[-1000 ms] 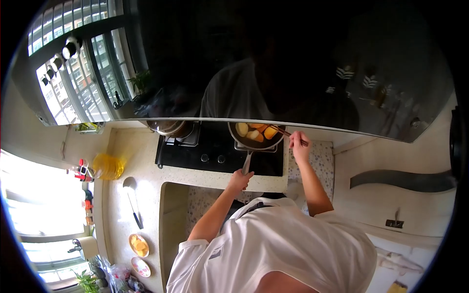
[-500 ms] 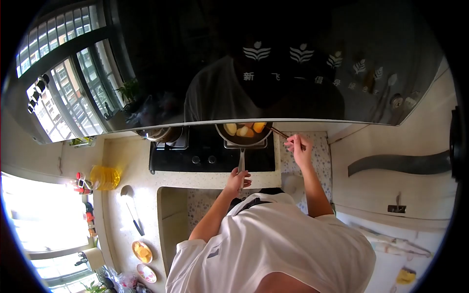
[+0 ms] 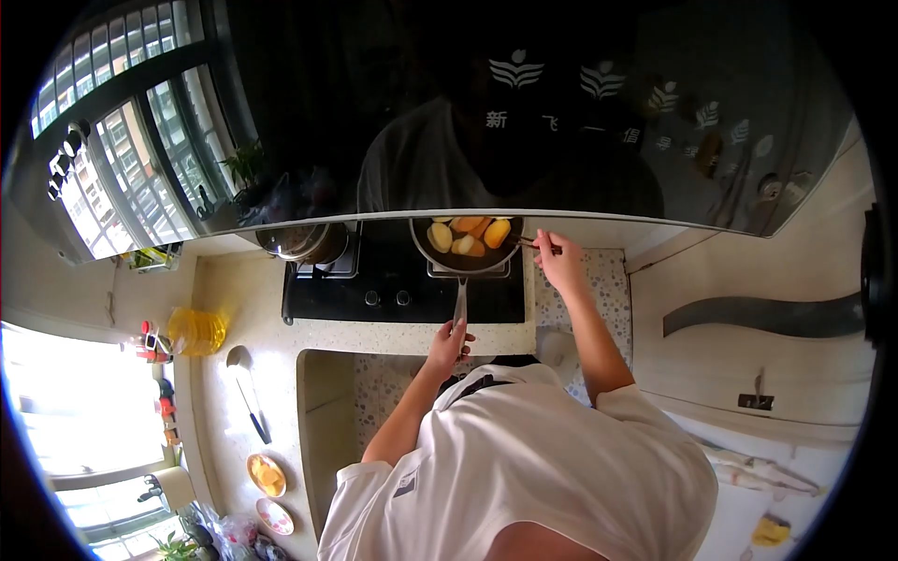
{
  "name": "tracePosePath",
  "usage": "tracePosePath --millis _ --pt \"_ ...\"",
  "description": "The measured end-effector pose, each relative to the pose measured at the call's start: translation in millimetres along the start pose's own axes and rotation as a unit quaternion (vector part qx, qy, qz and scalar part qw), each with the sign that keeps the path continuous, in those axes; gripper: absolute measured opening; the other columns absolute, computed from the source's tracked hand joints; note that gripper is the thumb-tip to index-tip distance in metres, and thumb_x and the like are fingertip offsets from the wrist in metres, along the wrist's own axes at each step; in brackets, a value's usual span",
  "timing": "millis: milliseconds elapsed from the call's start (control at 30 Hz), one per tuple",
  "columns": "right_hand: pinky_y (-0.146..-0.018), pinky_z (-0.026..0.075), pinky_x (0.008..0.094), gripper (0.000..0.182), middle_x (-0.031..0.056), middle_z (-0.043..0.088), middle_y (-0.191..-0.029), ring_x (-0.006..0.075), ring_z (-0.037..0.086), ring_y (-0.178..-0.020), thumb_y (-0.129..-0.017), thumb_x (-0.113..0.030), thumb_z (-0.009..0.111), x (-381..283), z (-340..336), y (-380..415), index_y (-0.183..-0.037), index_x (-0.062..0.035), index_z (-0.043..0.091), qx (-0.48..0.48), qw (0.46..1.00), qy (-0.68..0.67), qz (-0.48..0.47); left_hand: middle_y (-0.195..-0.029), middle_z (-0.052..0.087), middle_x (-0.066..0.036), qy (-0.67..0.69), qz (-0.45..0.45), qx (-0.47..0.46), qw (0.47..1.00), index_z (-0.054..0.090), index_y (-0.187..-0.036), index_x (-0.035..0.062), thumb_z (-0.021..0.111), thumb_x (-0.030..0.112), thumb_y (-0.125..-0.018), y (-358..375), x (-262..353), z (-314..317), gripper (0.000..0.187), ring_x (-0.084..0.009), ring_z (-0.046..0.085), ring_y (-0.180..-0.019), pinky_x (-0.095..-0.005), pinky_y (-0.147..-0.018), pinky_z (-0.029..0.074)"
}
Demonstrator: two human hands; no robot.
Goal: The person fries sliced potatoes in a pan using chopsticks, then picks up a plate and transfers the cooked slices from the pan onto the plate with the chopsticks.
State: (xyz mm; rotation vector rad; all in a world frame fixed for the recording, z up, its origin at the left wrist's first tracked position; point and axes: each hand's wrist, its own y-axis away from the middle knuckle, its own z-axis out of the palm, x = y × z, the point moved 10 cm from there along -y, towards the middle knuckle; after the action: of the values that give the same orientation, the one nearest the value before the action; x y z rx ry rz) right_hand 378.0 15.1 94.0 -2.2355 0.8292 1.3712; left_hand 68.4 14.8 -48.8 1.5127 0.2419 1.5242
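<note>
My left hand [image 3: 450,348] is wrapped round the handle [image 3: 460,301] of a dark frying pan [image 3: 430,261] on the right burner of the black gas stove [image 3: 341,301]. Pale yellow and orange food pieces [image 3: 470,245] lie in the pan, and its far side is hidden under the range hood. With fingers closed, my right hand [image 3: 559,262] grips a pair of chopsticks [image 3: 526,243] just right of the pan. Their tips reach the pan's right rim, close to an orange-yellow piece [image 3: 498,232].
A lidded pot [image 3: 304,245] sits on the left burner. The glossy black range hood [image 3: 421,168] overhangs the stove. Along the left counter are an oil jug [image 3: 196,331], a black-handled ladle [image 3: 246,393], a plate of yellow food [image 3: 267,475] and a patterned dish [image 3: 274,516].
More of the pan shows below the hood as the view shifts slightly. My right hand has moved a little left and up, closer to the pan. My left hand stays on the handle.
</note>
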Motion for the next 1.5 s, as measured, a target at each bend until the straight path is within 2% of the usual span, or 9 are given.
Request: tracePosePath --millis 233,433,633,800,967,1233,1333,1367,1500 --pt "-0.054 0.049 0.027 0.04 0.0052 0.066 -0.067 0.0123 0.064 -0.056 -0.101 -0.036 0.053 13 12 -1 -0.087 -0.0016 0.068 0.008 0.999 -0.023 0.031 -0.077 0.045 -0.001 -0.015 -0.05 0.006 0.999 0.05 -0.109 0.0097 0.064 0.041 -0.092 -4 0 4 0.038 -0.0078 0.039 -0.054 -0.024 -0.042 0.03" --pt "-0.051 0.049 0.0258 0.037 0.0035 0.065 -0.064 0.0105 0.064 -0.056 -0.101 -0.033 0.055 29 13 -5 -0.087 -0.0015 0.068 0.029 0.996 -0.075 0.024 -0.073 0.045 0.0 -0.022 -0.038 0.005 0.999 0.049 -0.108 0.0094 0.066 0.039 -0.092 -9 -1 2 0.038 -0.008 0.037 -0.05 -0.0238 -0.039 0.027" --pt "-0.052 0.049 0.0238 0.032 0.004 0.067 -0.069 0.0104 0.064 -0.057 -0.101 -0.028 0.056 -17 12 4 -0.089 -0.001 0.067 0.021 0.998 -0.057 -0.034 -0.073 0.049 0.0 -0.048 -0.033 0.011 0.998 0.054 -0.104 0.0083 0.063 0.043 -0.094 -10 0 -2 0.037 -0.0081 0.043 -0.052 -0.0242 -0.043 0.037" --pt "-0.051 0.047 0.0223 0.027 0.0042 0.068 -0.078 0.0099 0.062 -0.056 -0.101 -0.023 0.056 -38 72 -4 -0.092 0.0005 0.066 -0.079 0.987 -0.134 -0.047 -0.075 0.047 -0.002 -0.033 -0.01 -0.011 0.999 0.05 -0.109 0.0066 0.064 0.04 -0.093 -12 -1 0 0.04 -0.0083 0.039 -0.051 -0.0242 -0.042 0.03" --pt "-0.045 0.044 0.0228 0.029 0.0024 0.062 -0.067 0.0084 0.058 -0.048 -0.099 -0.023 0.059 -86 115 -7 -0.084 0.0009 0.063 -0.08 0.983 -0.132 -0.097 -0.074 0.049 -0.001 -0.047 -0.009 -0.007 0.999 0.053 -0.108 0.0073 0.063 0.043 -0.094 -16 -5 -4 0.04 -0.0081 0.043 -0.051 -0.025 -0.042 0.035" --pt "-0.047 0.042 0.0321 0.04 0.0115 0.058 -0.055 0.0204 0.054 -0.042 -0.099 -0.031 0.057 -57 147 -29 -0.075 -0.0002 0.064 -0.021 0.995 -0.067 -0.069 -0.073 0.049 -0.002 -0.041 -0.006 -0.015 0.999 0.051 -0.108 0.0074 0.063 0.043 -0.095 -14 0 -2 0.039 -0.0084 0.04 -0.051 -0.0249 -0.042 0.034" --pt "-0.048 0.043 0.0324 0.039 0.0108 0.06 -0.056 0.0198 0.056 -0.043 -0.099 -0.031 0.058 -50 134 -36 -0.077 0.0005 0.065 0.035 0.992 -0.048 -0.11 -0.074 0.047 -0.002 -0.049 -0.006 -0.014 0.999 0.05 -0.117 0.005 0.063 0.042 -0.094 -9 5 -1 0.045 -0.0085 0.04 -0.052 -0.0242 -0.042 0.031" --pt "-0.041 0.038 0.0277 0.048 0.0036 0.055 -0.051 0.0117 0.052 -0.042 -0.102 -0.037 0.053 -43 132 -38 -0.075 0.0014 0.064 0.05 0.99 -0.072 -0.114 -0.073 0.047 -0.002 -0.05 -0.008 -0.013 0.999 0.05 -0.114 0.0056 0.063 0.042 -0.095 -8 5 -1 0.043 -0.0085 0.04 -0.052 -0.0245 -0.042 0.031" --pt "-0.038 0.036 0.0272 0.046 0.0031 0.052 -0.051 0.0106 0.047 -0.038 -0.102 -0.039 0.052 -20 111 -36 -0.081 0.001 0.062 0.044 0.982 -0.185 0.007 -0.073 0.047 -0.001 -0.047 -0.01 -0.017 0.999 0.05 -0.108 0.0069 0.062 0.042 -0.095 -12 2 -1 0.039 -0.0087 0.039 -0.052 -0.0252 -0.043 0.033"
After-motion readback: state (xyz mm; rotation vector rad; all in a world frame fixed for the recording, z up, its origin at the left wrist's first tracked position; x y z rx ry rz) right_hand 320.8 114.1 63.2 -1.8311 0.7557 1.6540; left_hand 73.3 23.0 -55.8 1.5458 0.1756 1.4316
